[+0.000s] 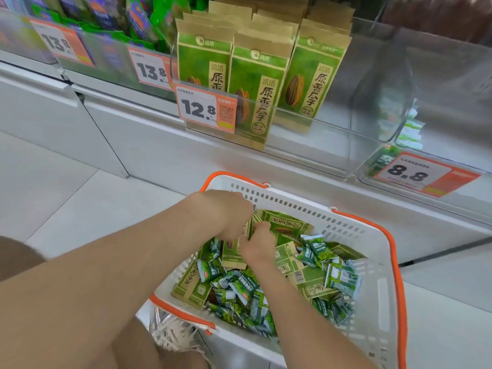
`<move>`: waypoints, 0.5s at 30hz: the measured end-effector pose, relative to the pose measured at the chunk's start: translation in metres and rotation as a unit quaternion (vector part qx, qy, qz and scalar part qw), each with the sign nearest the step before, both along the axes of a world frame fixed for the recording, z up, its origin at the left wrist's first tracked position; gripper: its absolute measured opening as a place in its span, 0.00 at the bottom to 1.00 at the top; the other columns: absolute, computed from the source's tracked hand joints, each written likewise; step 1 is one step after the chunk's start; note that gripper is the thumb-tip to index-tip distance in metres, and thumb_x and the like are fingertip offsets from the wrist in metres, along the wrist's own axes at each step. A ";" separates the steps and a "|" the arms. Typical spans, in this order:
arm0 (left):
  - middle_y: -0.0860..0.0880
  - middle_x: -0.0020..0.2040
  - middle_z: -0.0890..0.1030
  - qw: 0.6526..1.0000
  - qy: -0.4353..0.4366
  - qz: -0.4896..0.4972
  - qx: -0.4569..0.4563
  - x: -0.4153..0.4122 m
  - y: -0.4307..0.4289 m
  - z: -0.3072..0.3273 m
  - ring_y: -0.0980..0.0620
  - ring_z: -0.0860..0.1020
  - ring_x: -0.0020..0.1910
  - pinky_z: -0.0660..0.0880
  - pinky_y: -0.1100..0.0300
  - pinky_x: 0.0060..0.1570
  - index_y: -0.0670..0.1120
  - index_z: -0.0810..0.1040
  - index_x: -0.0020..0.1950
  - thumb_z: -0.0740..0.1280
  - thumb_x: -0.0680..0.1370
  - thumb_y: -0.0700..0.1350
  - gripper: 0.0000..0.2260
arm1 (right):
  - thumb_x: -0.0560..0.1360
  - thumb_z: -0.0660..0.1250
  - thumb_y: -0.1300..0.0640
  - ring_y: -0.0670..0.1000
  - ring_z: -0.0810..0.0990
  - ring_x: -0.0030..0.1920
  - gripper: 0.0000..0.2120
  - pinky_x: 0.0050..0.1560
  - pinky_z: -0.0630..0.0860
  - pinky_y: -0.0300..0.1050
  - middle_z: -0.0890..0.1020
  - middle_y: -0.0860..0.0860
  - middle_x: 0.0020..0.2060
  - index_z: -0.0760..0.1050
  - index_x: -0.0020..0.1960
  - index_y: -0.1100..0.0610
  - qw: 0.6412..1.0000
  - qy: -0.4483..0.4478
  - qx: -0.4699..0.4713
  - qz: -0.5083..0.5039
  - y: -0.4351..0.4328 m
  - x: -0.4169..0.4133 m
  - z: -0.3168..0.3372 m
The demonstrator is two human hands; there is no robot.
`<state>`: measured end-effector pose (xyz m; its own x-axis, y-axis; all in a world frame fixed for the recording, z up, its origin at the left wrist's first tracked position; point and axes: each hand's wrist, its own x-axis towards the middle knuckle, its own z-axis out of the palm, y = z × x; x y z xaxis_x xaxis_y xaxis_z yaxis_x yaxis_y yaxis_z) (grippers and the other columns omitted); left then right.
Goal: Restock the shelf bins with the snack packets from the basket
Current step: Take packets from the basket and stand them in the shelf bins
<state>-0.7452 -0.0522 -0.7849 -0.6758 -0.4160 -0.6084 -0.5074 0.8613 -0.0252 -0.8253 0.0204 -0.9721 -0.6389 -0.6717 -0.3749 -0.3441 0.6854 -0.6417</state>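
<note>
Left hand [226, 213] and right hand [257, 246] grip 原香瓜子 packets [232, 253] in basket [346, 228]; tag [206, 109] reads 12.8.

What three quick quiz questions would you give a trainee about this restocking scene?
1. True or false: the left hand and right hand are both in the basket.
2. The tag on the bin of tall seed packs reads: A 13.8, B 12.8, C 8.8.
3. Fill in: the basket's handles are ___.
Key: 1 true; 2 B; 3 orange.
</note>
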 end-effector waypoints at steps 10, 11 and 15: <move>0.45 0.53 0.76 0.997 -0.011 0.060 -0.039 0.006 -0.012 0.020 0.45 0.76 0.48 0.75 0.52 0.45 0.44 0.74 0.67 0.60 0.85 0.47 0.12 | 0.80 0.70 0.61 0.47 0.77 0.37 0.12 0.38 0.74 0.38 0.77 0.48 0.39 0.76 0.62 0.56 0.988 -0.057 -0.124 0.074 0.015 -0.029 0.048; 0.44 0.56 0.77 0.997 -0.010 0.067 -0.038 0.006 -0.013 0.026 0.44 0.76 0.49 0.76 0.51 0.48 0.43 0.73 0.69 0.60 0.86 0.48 0.14 | 0.81 0.70 0.61 0.48 0.79 0.39 0.11 0.42 0.79 0.41 0.79 0.49 0.42 0.75 0.61 0.53 0.982 -0.076 -0.147 0.091 0.022 -0.032 0.056; 0.42 0.63 0.78 0.995 0.056 0.081 0.025 0.005 -0.015 0.057 0.41 0.78 0.61 0.71 0.57 0.52 0.42 0.74 0.69 0.59 0.87 0.54 0.18 | 0.82 0.66 0.64 0.48 0.84 0.56 0.12 0.58 0.82 0.53 0.85 0.47 0.55 0.75 0.62 0.50 0.952 -0.138 -0.242 0.128 0.049 -0.041 0.098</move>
<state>-0.7397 -0.0674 -0.7280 -0.6673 -0.4958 -0.5558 -0.6371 0.7665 0.0811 -0.8667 0.0692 -0.8742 -0.3528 -0.9289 -0.1126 -0.2326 0.2036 -0.9510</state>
